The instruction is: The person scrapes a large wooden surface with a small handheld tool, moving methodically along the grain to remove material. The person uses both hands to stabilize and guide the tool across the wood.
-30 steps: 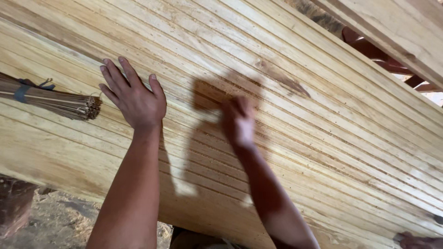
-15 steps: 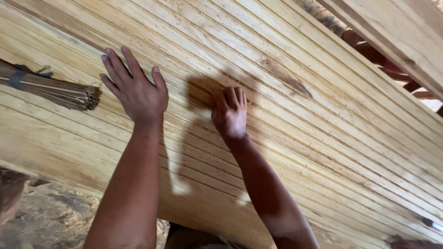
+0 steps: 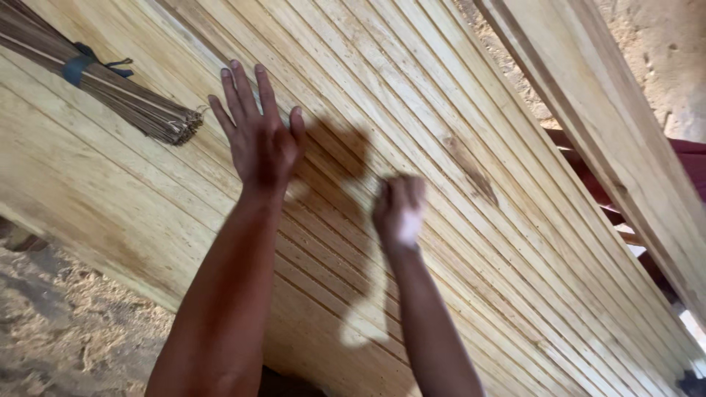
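Stack of pale wooden planks [image 3: 456, 220] fills most of the view, lying under both hands. Long axis runs diagonally, from up-left of the hands to down-right past them. The seams between boards all follow that same line. The planks sit edge to edge and make 1 broad ribbed face. A dark knot streak [image 3: 467, 167] sits just right of the right hand, stretched along the same grain.

Left hand [image 3: 257, 136]: palm toward the planks, fingers spread apart and straight, pointing up and slightly left, roughly across the grain. Holds nothing. It casts a shadow on the wood just to its right; can't tell whether the palm is pressed on or just above the surface. Forearm comes up from the bottom edge, nearly vertical.

Right hand [image 3: 398, 209]: blurred with motion, lower than the left and to its right, over the planks. Fingers look bunched together, pointing up; can't tell whether it holds anything or touches the wood. Forearm rises from bottom centre, leaning slightly left.

Bundle of thin brown sticks [image 3: 110, 92], tied with a blue band [image 3: 76, 68], lies on the planks well left of the left hand, cut ends pointing toward it, not touching.

A separate wooden beam [image 3: 588, 110] runs up-right of the right hand, well apart. Sawdust-covered ground [image 3: 66, 323] sits down-left of the left forearm.
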